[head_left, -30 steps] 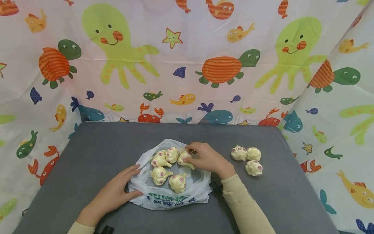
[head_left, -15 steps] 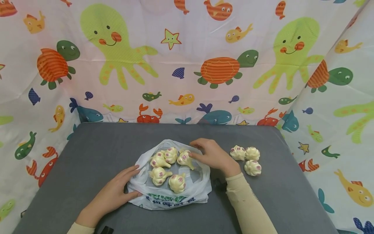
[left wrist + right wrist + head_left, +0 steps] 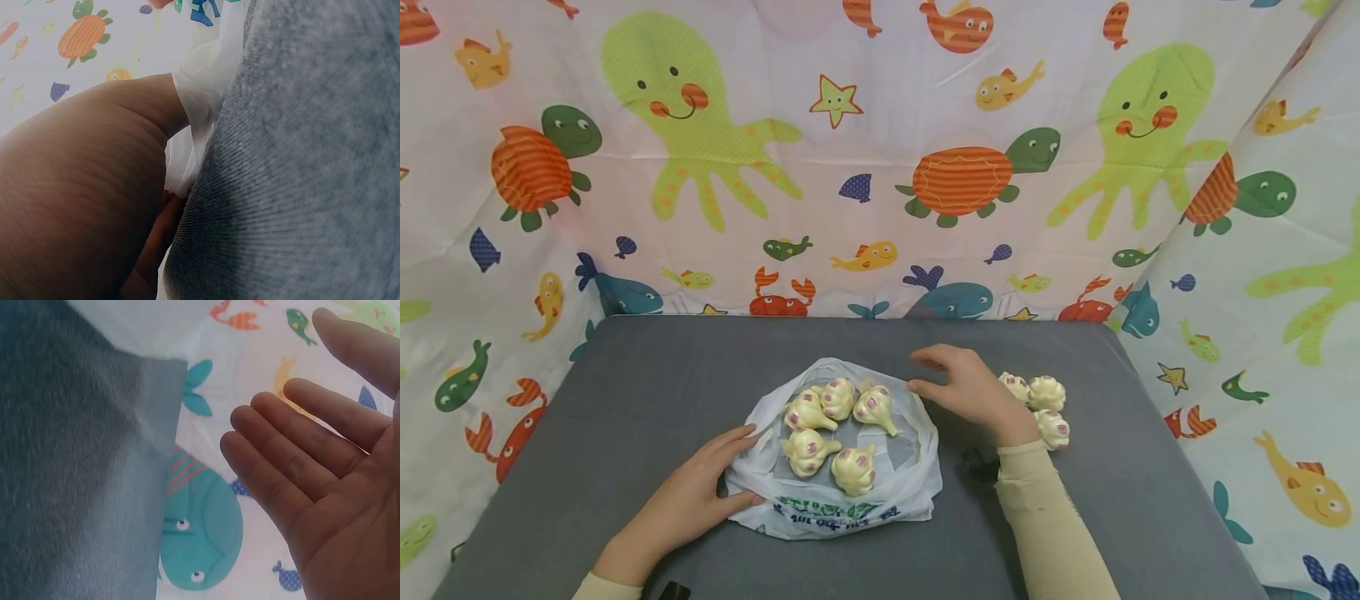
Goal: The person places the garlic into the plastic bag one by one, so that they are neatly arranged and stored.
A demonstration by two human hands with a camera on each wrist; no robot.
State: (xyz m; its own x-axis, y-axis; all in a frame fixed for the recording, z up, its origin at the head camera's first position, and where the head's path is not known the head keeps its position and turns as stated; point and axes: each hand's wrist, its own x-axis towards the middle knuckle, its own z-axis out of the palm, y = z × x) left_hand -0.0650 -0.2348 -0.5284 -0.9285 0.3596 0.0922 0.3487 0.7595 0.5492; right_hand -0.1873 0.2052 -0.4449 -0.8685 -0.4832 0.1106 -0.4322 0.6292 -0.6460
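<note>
A white plastic bag [image 3: 760, 483] lies on the grey table with its mouth spread, and several garlic bulbs [image 3: 873, 407] rest in it. The left hand [image 3: 692, 492] touches the bag's left edge, fingers at the rim and thumb lower down; in the left wrist view the bag [image 3: 209, 81] meets the thumb of the left hand [image 3: 94, 181]. Just beyond the bag's upper right edge, the right hand [image 3: 972, 390] hovers with nothing in it. Its fingers look extended and apart in the right wrist view, where the hand [image 3: 331, 469] shows its palm.
Three more garlic bulbs [image 3: 1047, 393] sit together right of the bag, partly behind the right hand and wrist. A curtain [image 3: 880, 108] printed with sea animals hangs behind and beside the grey table [image 3: 647, 375]. A small black object [image 3: 674, 591] shows at the front edge.
The right hand has let go of the upper right bulb inside the bag and moved right, clear of the bag, now partly covering the separate bulbs. The left hand has stayed in place.
</note>
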